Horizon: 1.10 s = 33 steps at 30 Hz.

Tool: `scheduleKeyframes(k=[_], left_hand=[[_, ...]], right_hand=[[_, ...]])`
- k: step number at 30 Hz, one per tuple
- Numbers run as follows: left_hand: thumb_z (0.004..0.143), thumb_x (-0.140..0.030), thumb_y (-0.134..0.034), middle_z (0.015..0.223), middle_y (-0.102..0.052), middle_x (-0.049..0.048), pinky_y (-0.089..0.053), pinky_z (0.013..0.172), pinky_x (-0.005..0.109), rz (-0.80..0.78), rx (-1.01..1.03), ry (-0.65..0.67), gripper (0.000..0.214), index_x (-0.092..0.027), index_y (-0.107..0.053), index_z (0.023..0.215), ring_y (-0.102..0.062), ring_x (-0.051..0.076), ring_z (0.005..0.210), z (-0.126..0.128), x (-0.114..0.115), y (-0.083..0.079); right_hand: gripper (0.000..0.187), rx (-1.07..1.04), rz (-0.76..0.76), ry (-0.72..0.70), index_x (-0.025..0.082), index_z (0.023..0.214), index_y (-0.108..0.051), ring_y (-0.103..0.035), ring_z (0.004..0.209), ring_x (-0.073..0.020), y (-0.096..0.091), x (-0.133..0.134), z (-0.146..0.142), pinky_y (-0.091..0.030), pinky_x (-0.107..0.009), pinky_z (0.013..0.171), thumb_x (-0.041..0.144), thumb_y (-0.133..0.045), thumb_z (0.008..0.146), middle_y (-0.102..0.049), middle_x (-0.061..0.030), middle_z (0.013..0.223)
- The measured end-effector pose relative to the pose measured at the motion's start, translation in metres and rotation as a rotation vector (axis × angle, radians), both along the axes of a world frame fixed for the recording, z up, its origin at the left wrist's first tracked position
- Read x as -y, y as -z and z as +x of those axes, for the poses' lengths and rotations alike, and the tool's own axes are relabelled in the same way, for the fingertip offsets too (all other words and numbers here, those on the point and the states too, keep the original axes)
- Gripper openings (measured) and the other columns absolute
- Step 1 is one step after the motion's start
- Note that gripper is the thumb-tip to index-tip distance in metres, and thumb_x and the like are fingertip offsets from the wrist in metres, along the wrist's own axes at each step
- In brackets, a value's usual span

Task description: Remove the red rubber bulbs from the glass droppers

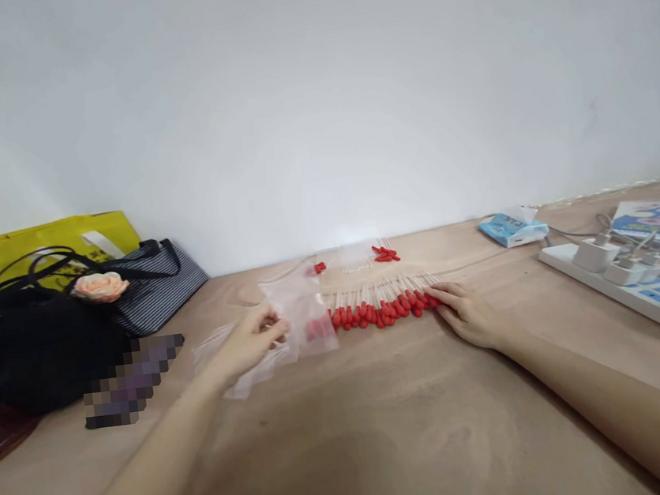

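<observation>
A long row of thin pale sticks with red bulb-shaped ends (379,312) lies on the table, red ends toward me. My right hand (462,313) rests at the right end of that row, fingers stretched out and touching the last red ends. At the left end, a clear plastic bag (320,342) overlaps some of the red ends. My left hand (257,337) is closed at the left edge of this bag, fingers curled and seemingly pinching it; the exact grip is hard to see. More flat clear bags (244,386) lie beneath my left hand.
Behind the row are small groups of red-ended sticks (386,254) and another clear bag (355,254). A tissue pack (512,229) and a power strip (638,288) with plugged chargers stand right. Left are a black bag (37,344), a striped bag (159,287) and a blurred-out object (136,381).
</observation>
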<state>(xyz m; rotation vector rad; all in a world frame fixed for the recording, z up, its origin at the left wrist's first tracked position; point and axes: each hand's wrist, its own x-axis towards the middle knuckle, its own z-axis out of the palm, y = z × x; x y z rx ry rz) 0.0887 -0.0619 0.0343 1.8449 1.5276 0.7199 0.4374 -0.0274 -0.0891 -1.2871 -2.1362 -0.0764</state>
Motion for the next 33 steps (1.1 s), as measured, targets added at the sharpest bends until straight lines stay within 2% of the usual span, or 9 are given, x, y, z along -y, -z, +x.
scheduleKeyframes(k=[7, 10, 13, 15, 19, 22, 26, 30, 33], left_hand=[[0.053, -0.038, -0.054, 0.043, -0.038, -0.0062, -0.028, 0.043, 0.020, -0.174, -0.210, -0.250, 0.026, -0.018, -0.038, 0.051, -0.037, 0.009, 0.042, -0.090, -0.028, 0.004], [0.056, -0.040, -0.055, 0.052, -0.048, -0.0022, -0.035, 0.049, 0.023, -0.151, -0.423, -0.327, 0.027, -0.016, -0.046, 0.063, -0.049, 0.015, 0.052, -0.105, -0.031, 0.013], [0.064, -0.051, -0.050, 0.092, -0.059, 0.0108, -0.042, 0.073, 0.035, 0.153, -0.645, -0.396, 0.052, -0.011, -0.049, 0.099, -0.054, 0.027, 0.088, -0.098, -0.027, 0.020], [0.074, -0.052, -0.038, 0.119, -0.049, 0.0141, -0.033, 0.091, 0.041, 0.331, -0.718, -0.256, 0.059, -0.012, -0.042, 0.117, -0.042, 0.029, 0.112, -0.087, -0.023, 0.029], [0.082, -0.052, -0.025, 0.141, -0.026, 0.0078, -0.016, 0.102, 0.046, 0.212, -0.832, 0.039, 0.059, -0.022, -0.029, 0.133, -0.019, 0.027, 0.129, -0.070, -0.017, 0.053], [0.081, -0.058, -0.023, 0.143, -0.017, 0.0068, -0.015, 0.101, 0.050, 0.089, -0.882, 0.074, 0.062, -0.026, -0.021, 0.135, -0.016, 0.028, 0.130, -0.067, -0.015, 0.066], [0.082, -0.056, -0.023, 0.142, -0.021, 0.0077, -0.019, 0.100, 0.049, 0.124, -0.874, 0.071, 0.060, -0.026, -0.025, 0.134, -0.020, 0.027, 0.129, -0.072, -0.016, 0.068], [0.082, -0.049, -0.032, 0.132, -0.041, 0.0118, -0.024, 0.098, 0.051, 0.428, -0.778, 0.017, 0.051, -0.020, -0.046, 0.122, -0.029, 0.029, 0.125, -0.067, -0.007, 0.059], [0.079, -0.043, -0.043, 0.109, -0.056, 0.0118, -0.038, 0.091, 0.040, 0.645, -0.605, 0.107, 0.036, -0.016, -0.058, 0.100, -0.048, 0.024, 0.106, -0.048, 0.010, 0.053]], right_hand=[[0.041, 0.065, -0.004, 0.001, 0.019, 0.118, -0.049, -0.047, 0.107, -0.0242, -0.005, 0.005, -0.001, -0.038, -0.043, 0.091, 0.026, -0.042, 0.079, -0.051, -0.0107, 0.116], [0.041, 0.075, -0.021, 0.026, 0.020, 0.118, -0.048, -0.047, 0.107, -0.0248, -0.009, 0.009, -0.004, -0.038, -0.043, 0.090, 0.036, -0.042, 0.081, -0.050, -0.0109, 0.117], [0.046, 0.062, -0.041, 0.064, 0.018, 0.118, -0.048, -0.047, 0.106, -0.0251, -0.012, 0.011, -0.006, -0.039, -0.043, 0.089, 0.046, -0.041, 0.081, -0.051, -0.0121, 0.116], [0.047, 0.055, -0.035, 0.075, 0.018, 0.117, -0.049, -0.048, 0.105, -0.0250, -0.013, 0.011, -0.007, -0.039, -0.042, 0.088, 0.048, -0.040, 0.082, -0.051, -0.0123, 0.115], [0.046, 0.048, -0.012, 0.090, 0.017, 0.114, -0.050, -0.048, 0.104, -0.0254, -0.011, 0.010, -0.007, -0.040, -0.042, 0.087, 0.048, -0.038, 0.083, -0.052, -0.0129, 0.112], [0.044, 0.036, 0.011, 0.090, 0.017, 0.112, -0.051, -0.049, 0.103, -0.0254, -0.011, 0.009, -0.006, -0.041, -0.042, 0.085, 0.047, -0.039, 0.083, -0.052, -0.0129, 0.111], [0.037, -0.026, 0.102, 0.065, 0.018, 0.107, -0.054, -0.050, 0.100, -0.0249, -0.016, 0.013, -0.008, -0.042, -0.042, 0.084, 0.043, -0.045, 0.081, -0.054, -0.0123, 0.106], [0.026, -0.153, 0.178, -0.078, 0.018, 0.100, -0.058, -0.054, 0.089, -0.0202, -0.028, 0.032, -0.024, -0.045, -0.037, 0.079, 0.032, -0.049, 0.080, -0.058, -0.0103, 0.095], [0.024, -0.115, 0.000, -0.377, 0.019, 0.101, -0.059, -0.056, 0.087, -0.0163, -0.037, 0.050, -0.044, -0.047, -0.031, 0.076, 0.028, -0.048, 0.081, -0.061, -0.0080, 0.093]])
